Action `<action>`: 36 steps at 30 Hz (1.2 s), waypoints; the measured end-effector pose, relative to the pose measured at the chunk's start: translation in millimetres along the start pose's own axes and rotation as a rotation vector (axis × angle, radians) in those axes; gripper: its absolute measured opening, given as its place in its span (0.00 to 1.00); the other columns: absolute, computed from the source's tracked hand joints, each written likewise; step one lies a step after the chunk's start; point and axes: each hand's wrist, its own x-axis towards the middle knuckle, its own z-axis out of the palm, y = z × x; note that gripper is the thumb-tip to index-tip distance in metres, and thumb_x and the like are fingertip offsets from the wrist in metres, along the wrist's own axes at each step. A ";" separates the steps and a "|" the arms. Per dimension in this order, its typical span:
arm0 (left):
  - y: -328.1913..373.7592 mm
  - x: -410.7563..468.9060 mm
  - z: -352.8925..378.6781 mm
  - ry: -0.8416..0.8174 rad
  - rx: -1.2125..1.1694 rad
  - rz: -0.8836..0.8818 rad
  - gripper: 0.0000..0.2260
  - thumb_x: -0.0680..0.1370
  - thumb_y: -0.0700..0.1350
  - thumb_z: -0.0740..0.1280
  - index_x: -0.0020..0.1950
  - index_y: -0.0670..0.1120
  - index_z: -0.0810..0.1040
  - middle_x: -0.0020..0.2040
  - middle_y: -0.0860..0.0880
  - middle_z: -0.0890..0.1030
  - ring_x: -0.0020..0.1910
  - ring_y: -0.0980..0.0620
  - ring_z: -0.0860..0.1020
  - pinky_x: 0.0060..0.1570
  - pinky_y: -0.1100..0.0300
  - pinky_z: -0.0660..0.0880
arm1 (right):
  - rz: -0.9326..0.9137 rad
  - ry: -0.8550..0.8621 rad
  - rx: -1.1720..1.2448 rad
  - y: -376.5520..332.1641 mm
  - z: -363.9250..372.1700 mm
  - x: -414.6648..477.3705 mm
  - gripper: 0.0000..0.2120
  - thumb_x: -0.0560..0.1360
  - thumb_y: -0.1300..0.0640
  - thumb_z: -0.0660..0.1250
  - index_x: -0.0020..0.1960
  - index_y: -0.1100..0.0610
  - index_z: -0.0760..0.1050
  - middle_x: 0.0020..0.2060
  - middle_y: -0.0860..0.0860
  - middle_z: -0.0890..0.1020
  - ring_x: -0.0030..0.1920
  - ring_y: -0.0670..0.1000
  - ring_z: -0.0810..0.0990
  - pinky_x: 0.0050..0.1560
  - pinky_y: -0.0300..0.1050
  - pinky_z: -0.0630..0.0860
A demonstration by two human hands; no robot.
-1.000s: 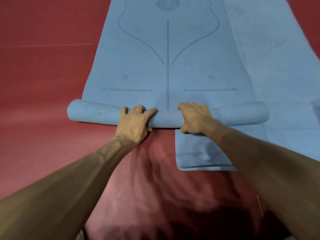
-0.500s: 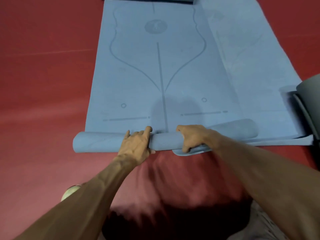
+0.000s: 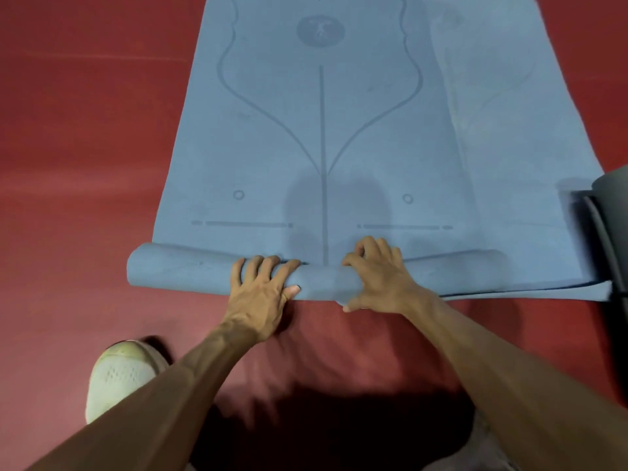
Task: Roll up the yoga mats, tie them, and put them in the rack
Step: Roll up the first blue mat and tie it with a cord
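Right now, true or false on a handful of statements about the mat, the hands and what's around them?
1. The left hand and right hand both grip the rolled end of the blue mat. True.
2. The blue mat is fully rolled. False: most of it lies flat.
3. A pale shoe shows at lower left. True.
4. The floor is green. False: it is red.
5. A grey roll sits at the right edge. True.
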 end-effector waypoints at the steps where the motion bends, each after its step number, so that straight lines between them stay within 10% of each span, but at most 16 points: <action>1: -2.2 4.3 -0.9 -0.011 -0.003 0.007 0.19 0.79 0.58 0.50 0.64 0.56 0.71 0.55 0.51 0.76 0.54 0.46 0.74 0.62 0.48 0.55 | -0.034 0.056 -0.009 1.4 0.7 -3.0 0.33 0.62 0.37 0.74 0.63 0.45 0.69 0.55 0.46 0.63 0.58 0.49 0.62 0.62 0.47 0.54; 7: -6.5 37.4 -13.1 -0.146 -0.052 -0.017 0.33 0.76 0.63 0.39 0.69 0.46 0.66 0.61 0.50 0.72 0.59 0.46 0.70 0.64 0.51 0.54 | -0.073 0.452 -0.018 4.9 26.0 -20.9 0.27 0.72 0.40 0.59 0.65 0.53 0.73 0.56 0.49 0.75 0.57 0.54 0.75 0.65 0.52 0.56; 15: -12.4 69.9 -19.1 -0.075 0.025 0.048 0.31 0.76 0.63 0.38 0.59 0.46 0.72 0.53 0.49 0.74 0.52 0.47 0.71 0.55 0.51 0.66 | -0.065 0.330 -0.054 21.3 12.7 7.3 0.34 0.76 0.39 0.48 0.74 0.58 0.66 0.63 0.53 0.75 0.65 0.54 0.73 0.73 0.58 0.54; 18: -13.6 86.1 -23.6 -0.038 0.027 0.025 0.22 0.80 0.57 0.45 0.55 0.45 0.73 0.51 0.47 0.73 0.50 0.46 0.71 0.51 0.51 0.68 | -0.029 0.414 -0.154 23.3 5.7 27.5 0.31 0.76 0.38 0.50 0.64 0.58 0.76 0.55 0.56 0.77 0.54 0.57 0.77 0.56 0.53 0.73; 23: -13.6 98.7 -34.2 -0.060 0.041 0.026 0.19 0.82 0.50 0.46 0.53 0.45 0.75 0.49 0.47 0.75 0.50 0.45 0.74 0.52 0.53 0.67 | 0.058 0.538 -0.185 21.2 -2.5 56.9 0.23 0.76 0.40 0.53 0.44 0.57 0.77 0.38 0.54 0.75 0.39 0.57 0.76 0.39 0.50 0.71; 36: -2.4 77.9 -18.4 0.026 0.091 0.120 0.24 0.80 0.58 0.50 0.72 0.46 0.62 0.65 0.44 0.72 0.66 0.42 0.68 0.68 0.36 0.57 | 0.180 0.359 -0.025 33.5 -33.2 105.6 0.20 0.76 0.42 0.60 0.40 0.57 0.79 0.45 0.54 0.78 0.51 0.56 0.75 0.58 0.51 0.65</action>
